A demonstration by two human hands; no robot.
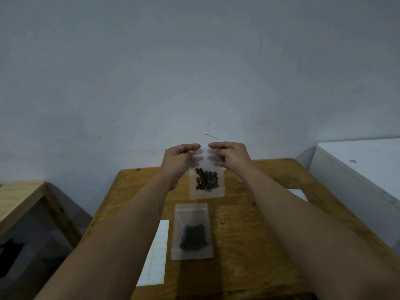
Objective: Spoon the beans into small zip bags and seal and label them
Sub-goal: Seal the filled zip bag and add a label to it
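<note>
**Both my hands hold one small bag of beans by its top**

My left hand (pixel 178 163) and my right hand (pixel 233 159) are raised in front of me, above the wooden table (pixel 249 234). Both grip the same small zip bag (pixel 206 194). Each hand pinches one side of the bag's top edge, with the fingers curled over it. The fingertips of the two hands come near each other above the middle of the bag, with a small gap between them. I cannot tell if the zip is already closed, because the top edge is blurred and my fingers cover it.

The bag hangs upright below my hands and does not touch the table. The dark beans (pixel 206 179) sit together in the middle and lower part of it, just under my fingers.

Below my hands and nearer to my body, a second zip bag (pixel 192 215) lies flat on the table, between my two forearms. It also has a dark heap of beans inside, in its lower half. Just beside this bag, on the side of my left arm, lies a white sheet of labels (pixel 154 256), partly hidden by my left forearm. Under my right forearm, a white paper (pixel 299 193) shows a little at the table's edge.

Well apart from my left hand stands a lighter wooden side table (pixel 19 198). Well apart from my right hand stands a white cabinet (pixel 357 165).
</note>
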